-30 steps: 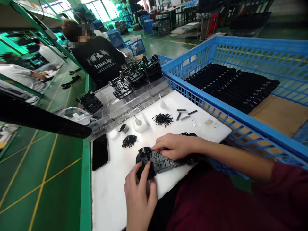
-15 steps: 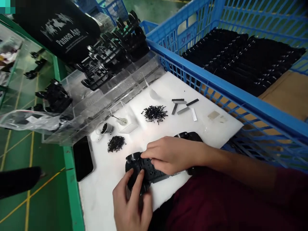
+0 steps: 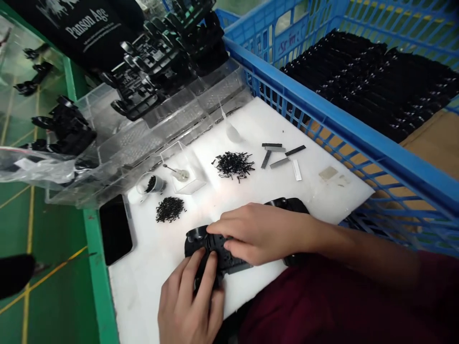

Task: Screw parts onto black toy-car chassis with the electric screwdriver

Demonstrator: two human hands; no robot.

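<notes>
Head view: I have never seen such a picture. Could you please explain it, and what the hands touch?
There is no machine: one camera, worn on a person's head, looks down at that person's own bare hands. The left hand has its fingertips on a black plastic part; the right hand lies across the same part. Whether the fingers hold anything tiny is hidden. The white board also carries small black pieces in piles, thin flat strips and a phone. A blue crate stands beside it.

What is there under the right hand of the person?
A black plastic part on the white board. Its ends show on both sides of the right hand; the stretch directly beneath is covered, so I cannot see it.
</notes>
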